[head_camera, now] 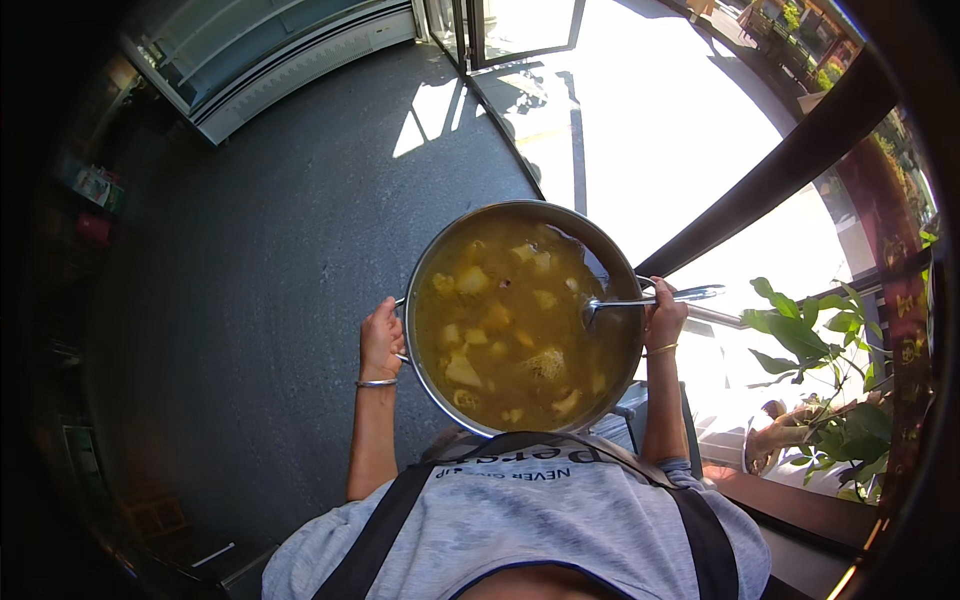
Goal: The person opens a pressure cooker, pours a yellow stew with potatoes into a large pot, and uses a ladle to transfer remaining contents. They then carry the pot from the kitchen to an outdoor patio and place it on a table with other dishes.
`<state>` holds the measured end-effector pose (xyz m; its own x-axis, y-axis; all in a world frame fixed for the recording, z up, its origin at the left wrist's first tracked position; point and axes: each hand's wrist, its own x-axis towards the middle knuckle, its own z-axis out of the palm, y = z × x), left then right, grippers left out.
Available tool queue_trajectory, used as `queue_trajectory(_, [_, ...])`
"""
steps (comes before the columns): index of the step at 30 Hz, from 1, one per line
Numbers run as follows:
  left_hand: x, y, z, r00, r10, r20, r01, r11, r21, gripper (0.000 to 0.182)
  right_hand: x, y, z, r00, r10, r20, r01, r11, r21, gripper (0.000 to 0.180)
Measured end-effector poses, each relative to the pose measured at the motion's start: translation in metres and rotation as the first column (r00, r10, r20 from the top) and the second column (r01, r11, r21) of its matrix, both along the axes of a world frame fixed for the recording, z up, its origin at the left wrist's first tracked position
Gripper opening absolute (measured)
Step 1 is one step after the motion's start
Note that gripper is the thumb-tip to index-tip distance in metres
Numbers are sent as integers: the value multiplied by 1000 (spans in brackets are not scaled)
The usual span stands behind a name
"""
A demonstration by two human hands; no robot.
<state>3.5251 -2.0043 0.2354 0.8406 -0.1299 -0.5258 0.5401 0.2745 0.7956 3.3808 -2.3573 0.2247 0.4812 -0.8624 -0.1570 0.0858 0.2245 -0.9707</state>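
A large round metal pot [411,337] is held up in front of my body, nearly full of yellow-brown broth with chunks of food [472,280] in it. My left hand [381,339] grips the loop handle on the pot's left side. On the right side, my right hand [664,315] is closed around the other loop handle. A metal ladle [626,303] rests in the broth, its bowl partly under the surface. Its handle lies across the rim and passes over my right hand, and its tip sticks out to the right. Whether my fingers also pin the ladle, I cannot tell.
Grey floor [285,262] spreads to the left and ahead. A glass-fronted cabinet [307,71] stands at the upper left. An opened glass door [525,30] is ahead, with a floor threshold near the pot. Dark window framing [780,161] and a leafy plant [802,337] are at the right.
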Motion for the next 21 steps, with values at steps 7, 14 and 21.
queue_trajectory(7, [164,-64,-3,999,-14,39,13,999,36,37,156,-67,-14,1000,-18,-19,20,997,69,17])
queue_trajectory(14, [290,-190,19,1000,-22,19,23,999,-37,36,270,-184,10,999,-46,20,46,999,-26,21])
queue_trajectory(21, [422,-363,37,973,-210,100,208,978,35,37,350,-322,8,970,-237,48,236,971,23,22])
